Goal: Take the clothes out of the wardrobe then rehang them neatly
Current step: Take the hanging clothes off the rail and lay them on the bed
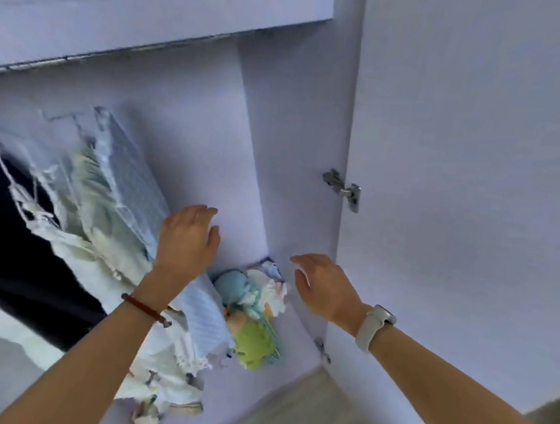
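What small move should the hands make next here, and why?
Probably close the left hand around the nearest hanging garment to lift it off the rail. Both hands are open and empty, the right hand hovers clear, and clothes are still on the rail.

Pale lilac-white panels everywhere. Open door filling the right half of the frame, swung outward, smooth and bare. Metal hinge at mid-height along its inner edge, a second hinge lower down. Thick shelf slanting across the upper left, with a metal rail just beneath. Plain back panel at centre. Light wood-look floor at lower right. Soft, even light, faint shadows in the inner corner.
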